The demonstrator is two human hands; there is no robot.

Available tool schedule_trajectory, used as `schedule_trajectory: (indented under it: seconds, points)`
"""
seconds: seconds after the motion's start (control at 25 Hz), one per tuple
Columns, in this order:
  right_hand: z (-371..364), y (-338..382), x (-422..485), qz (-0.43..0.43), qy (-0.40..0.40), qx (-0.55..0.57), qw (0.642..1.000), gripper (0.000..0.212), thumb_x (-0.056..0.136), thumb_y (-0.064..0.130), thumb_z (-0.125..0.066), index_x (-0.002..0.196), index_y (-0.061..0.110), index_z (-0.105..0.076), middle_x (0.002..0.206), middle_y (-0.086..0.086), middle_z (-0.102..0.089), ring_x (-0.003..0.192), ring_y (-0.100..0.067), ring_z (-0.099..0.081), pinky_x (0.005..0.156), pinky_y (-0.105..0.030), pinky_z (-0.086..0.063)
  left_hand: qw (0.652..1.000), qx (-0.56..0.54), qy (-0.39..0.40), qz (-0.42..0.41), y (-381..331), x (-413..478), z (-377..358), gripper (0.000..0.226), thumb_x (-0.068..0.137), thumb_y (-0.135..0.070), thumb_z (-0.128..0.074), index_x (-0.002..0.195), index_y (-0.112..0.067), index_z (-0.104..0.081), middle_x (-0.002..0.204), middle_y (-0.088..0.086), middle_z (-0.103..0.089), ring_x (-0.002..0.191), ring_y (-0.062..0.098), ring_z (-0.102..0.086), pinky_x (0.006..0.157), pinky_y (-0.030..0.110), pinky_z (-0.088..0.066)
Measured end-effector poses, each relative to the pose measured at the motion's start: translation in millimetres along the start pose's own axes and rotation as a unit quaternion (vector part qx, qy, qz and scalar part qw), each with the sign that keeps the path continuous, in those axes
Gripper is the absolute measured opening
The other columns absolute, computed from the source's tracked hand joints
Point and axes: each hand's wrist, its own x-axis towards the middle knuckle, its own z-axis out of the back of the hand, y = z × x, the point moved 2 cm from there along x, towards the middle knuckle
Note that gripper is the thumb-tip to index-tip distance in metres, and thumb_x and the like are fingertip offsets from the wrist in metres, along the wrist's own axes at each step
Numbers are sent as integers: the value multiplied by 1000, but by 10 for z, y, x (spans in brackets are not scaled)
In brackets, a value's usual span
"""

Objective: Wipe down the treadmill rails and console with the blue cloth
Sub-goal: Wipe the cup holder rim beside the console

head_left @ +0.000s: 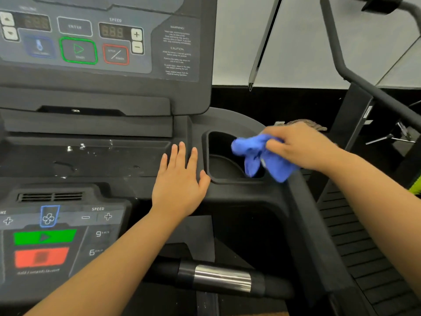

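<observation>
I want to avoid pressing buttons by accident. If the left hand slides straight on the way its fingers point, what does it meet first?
Probably the raised ledge under the console; the left hand points up-screen, fingertips near it. Depth is unclear.

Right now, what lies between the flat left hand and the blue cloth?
In the head view, only the cup holder, an open recess, separates the left hand from the blue cloth bunched in the right hand.
</observation>
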Motion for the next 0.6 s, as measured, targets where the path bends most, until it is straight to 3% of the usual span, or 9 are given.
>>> schedule_trajectory:
  seconds: [0.04, 0.12, 0.2, 0.24, 0.32, 0.48, 0.6]
  points:
    - [-43, -166, 31, -17, -44, 27, 999, 30, 86, 33, -41, 104, 25, -63, 86, -4, -66, 80, -25, -60, 73, -39, -49, 1000, 0, 0, -1, 1, 0, -3, 78, 82, -50, 3, 152, -18, -11, 160, 13, -7, 148, 25, -2, 118, 39, -1]
    - [-304, -386, 105, -50, -5, 64, 997, 37, 93, 36, -43, 127, 29, -54, 120, -10, -62, 111, -31, -56, 93, -41, -45, 1000, 1, -1, -2, 5, 2, -6, 77, 83, -49, 2, 152, -18, -12, 160, 13, -7, 148, 26, -2, 118, 39, -1]
    - [-723, -458, 165, -75, 87, 14, 993, 56, 94, 52, -43, 146, 37, -28, 154, -11, -27, 143, -29, -24, 113, -46, -22, 1000, 5, -3, -1, 7, 6, -14, 77, 83, -49, 2, 151, -18, -13, 159, 14, -8, 148, 26, -3, 118, 39, -2]
    - [-853, -455, 231, -79, 88, -13, 993, 64, 91, 58, -41, 148, 41, -18, 159, -10, -13, 147, -27, -9, 116, -50, -12, 1000, 5, -4, 0, 6, 8, -16, 77, 83, -49, 1, 151, -18, -13, 159, 14, -8, 148, 26, -3, 118, 40, -3]
    - [-931, -410, 439, -76, 51, -40, 995, 68, 88, 64, -39, 147, 46, -11, 160, -9, -4, 147, -26, 0, 115, -55, -4, 1000, 4, -3, 1, 0, 9, -21, 76, 83, -49, 0, 151, -19, -14, 159, 14, -8, 148, 27, -3, 118, 40, -3]
    - [-933, -257, 921, -37, 50, -48, 997, 64, 90, 62, -41, 145, 49, -13, 160, -9, -6, 147, -27, -3, 114, -57, -3, 1000, 5, -8, 3, -5, 9, -22, 76, 83, -49, 0, 151, -20, -17, 159, 15, -10, 148, 27, -5, 118, 40, -5]
    - [-998, -79, 1106, 30, 39, -25, 998, 53, 94, 47, -47, 143, 49, -25, 159, -4, -12, 146, -26, -8, 113, -56, -3, 1000, 4, -12, 2, -5, 6, -20, 75, 84, -49, -3, 150, -19, -20, 158, 16, -13, 148, 28, -8, 118, 42, -7]
